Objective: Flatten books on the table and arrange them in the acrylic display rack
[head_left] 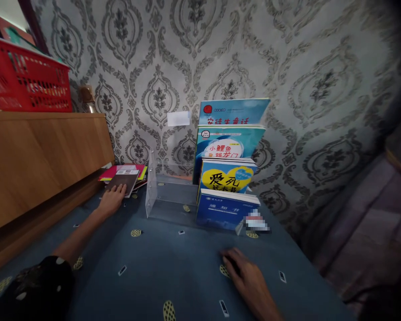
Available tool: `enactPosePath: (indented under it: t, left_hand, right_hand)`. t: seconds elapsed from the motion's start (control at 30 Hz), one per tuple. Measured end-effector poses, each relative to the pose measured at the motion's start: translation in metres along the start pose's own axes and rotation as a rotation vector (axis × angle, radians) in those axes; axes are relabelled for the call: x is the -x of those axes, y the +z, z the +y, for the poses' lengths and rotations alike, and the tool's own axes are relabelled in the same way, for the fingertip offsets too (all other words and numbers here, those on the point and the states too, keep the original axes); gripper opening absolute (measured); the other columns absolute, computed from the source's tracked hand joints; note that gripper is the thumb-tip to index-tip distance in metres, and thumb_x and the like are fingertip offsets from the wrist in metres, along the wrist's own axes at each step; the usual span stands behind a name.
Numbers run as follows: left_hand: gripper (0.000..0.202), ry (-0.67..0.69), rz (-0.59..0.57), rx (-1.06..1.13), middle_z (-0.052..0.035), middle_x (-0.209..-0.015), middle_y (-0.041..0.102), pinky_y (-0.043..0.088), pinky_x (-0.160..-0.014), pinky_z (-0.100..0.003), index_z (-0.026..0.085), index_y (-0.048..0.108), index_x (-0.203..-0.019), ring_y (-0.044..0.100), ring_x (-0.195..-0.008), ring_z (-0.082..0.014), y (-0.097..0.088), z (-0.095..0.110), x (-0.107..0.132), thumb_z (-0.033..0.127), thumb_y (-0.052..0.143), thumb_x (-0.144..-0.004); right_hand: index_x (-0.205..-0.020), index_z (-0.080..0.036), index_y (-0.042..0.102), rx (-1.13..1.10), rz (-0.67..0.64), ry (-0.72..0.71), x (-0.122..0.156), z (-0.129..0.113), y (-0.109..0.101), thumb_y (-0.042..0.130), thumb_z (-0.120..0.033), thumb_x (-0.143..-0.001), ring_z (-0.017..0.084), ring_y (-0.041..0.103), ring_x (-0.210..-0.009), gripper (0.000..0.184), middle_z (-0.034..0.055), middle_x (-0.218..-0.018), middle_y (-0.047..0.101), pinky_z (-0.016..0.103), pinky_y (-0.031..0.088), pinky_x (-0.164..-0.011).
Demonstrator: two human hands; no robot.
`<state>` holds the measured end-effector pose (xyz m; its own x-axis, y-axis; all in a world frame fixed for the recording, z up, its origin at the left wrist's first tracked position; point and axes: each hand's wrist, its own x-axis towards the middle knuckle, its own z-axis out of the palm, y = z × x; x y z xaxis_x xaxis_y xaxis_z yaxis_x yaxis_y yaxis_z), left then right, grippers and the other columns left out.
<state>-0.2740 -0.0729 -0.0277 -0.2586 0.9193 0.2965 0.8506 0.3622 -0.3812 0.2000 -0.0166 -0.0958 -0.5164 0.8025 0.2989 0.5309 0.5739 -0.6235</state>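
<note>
My left hand [112,197] rests on a dark grey-brown book [126,179], its fingers laid over the cover and holding no grip that shows. That book tops a small pile with pink and yellow sheets [143,171] beneath. My right hand [243,272] is low over the table, fingers loosely bent, thumb apart, nothing in it. Ahead of it stands a clear acrylic book rack [151,187]. At its right end several books lean in steps: a dark blue one [223,214] in front, a yellow-and-blue one [227,176], then two teal ones, [232,141] and taller behind.
The table [137,276] wears a dark blue patterned cloth. At the left, a wooden cabinet [47,156] carries a red plastic basket [53,87] and a small jar [88,98]. Patterned wallpaper [160,53] rises behind. A greyish curtain or cloth [357,214] hangs at the right.
</note>
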Motion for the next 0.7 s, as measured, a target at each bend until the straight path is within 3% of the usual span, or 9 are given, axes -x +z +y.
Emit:
enactPosePath:
  t: [0.2,0.33,0.4,0.47,0.57,0.7]
  left_hand:
    - [0.058,-0.003,-0.064,-0.004,-0.0178,-0.149,0.048,0.052,-0.094,-0.044,0.013,0.047,-0.145,0.053,-0.130,-0.0348,-0.010,0.019,0.043,0.003,0.035,-0.089]
    - [0.058,0.022,-0.110,0.108,-0.0198,-0.144,0.054,0.052,-0.093,-0.047,0.015,0.051,-0.142,0.056,-0.127,-0.0352,-0.022,0.034,0.101,0.004,0.037,-0.087]
    - [0.053,0.077,-0.221,0.213,-0.0185,-0.135,0.062,0.055,-0.087,-0.046,0.020,0.054,-0.140,0.064,-0.116,-0.0346,-0.030,0.036,0.133,0.014,0.043,-0.089]
    - [0.049,0.196,-0.319,0.360,-0.0142,-0.136,0.062,0.056,-0.084,-0.044,0.026,0.055,-0.139,0.065,-0.114,-0.0342,-0.039,0.033,0.156,0.033,0.053,-0.090]
    - [0.044,0.273,-0.362,0.558,-0.0047,-0.129,0.068,0.054,-0.087,-0.037,0.034,0.060,-0.132,0.068,-0.110,-0.0274,-0.050,0.023,0.156,0.049,0.052,-0.092]
    - [0.045,0.098,-0.270,0.470,-0.0094,-0.132,0.065,0.051,-0.095,-0.040,0.024,0.057,-0.134,0.065,-0.115,-0.0283,-0.037,0.016,0.107,0.044,0.038,-0.099]
  right_hand:
    - [-0.092,-0.023,0.071,0.022,-0.009,0.016,0.001,-0.002,-0.001,0.040,-0.041,-0.089,0.024,0.071,-0.085,0.036,0.0084,-0.091,0.073,0.034,0.055,-0.076]
    - [-0.092,-0.022,0.071,0.025,-0.009,0.008,0.001,-0.003,-0.001,0.040,-0.040,-0.090,0.024,0.070,-0.084,0.036,0.0090,-0.092,0.072,0.034,0.055,-0.075]
    - [-0.092,-0.022,0.071,0.023,-0.014,0.004,0.001,-0.004,-0.001,0.040,-0.040,-0.090,0.024,0.070,-0.083,0.037,0.0088,-0.091,0.072,0.035,0.055,-0.075]
    - [-0.093,-0.022,0.072,0.026,-0.014,0.003,0.001,-0.005,-0.001,0.040,-0.039,-0.091,0.024,0.069,-0.084,0.036,0.0081,-0.092,0.072,0.035,0.054,-0.076]
    - [-0.094,-0.022,0.071,0.041,-0.018,-0.001,0.001,-0.008,-0.002,0.041,-0.037,-0.090,0.023,0.069,-0.084,0.034,0.0075,-0.092,0.071,0.035,0.054,-0.076]
    - [-0.094,-0.021,0.071,0.052,-0.031,-0.004,0.002,-0.012,-0.003,0.040,-0.036,-0.091,0.023,0.068,-0.086,0.034,0.0076,-0.092,0.071,0.034,0.053,-0.075]
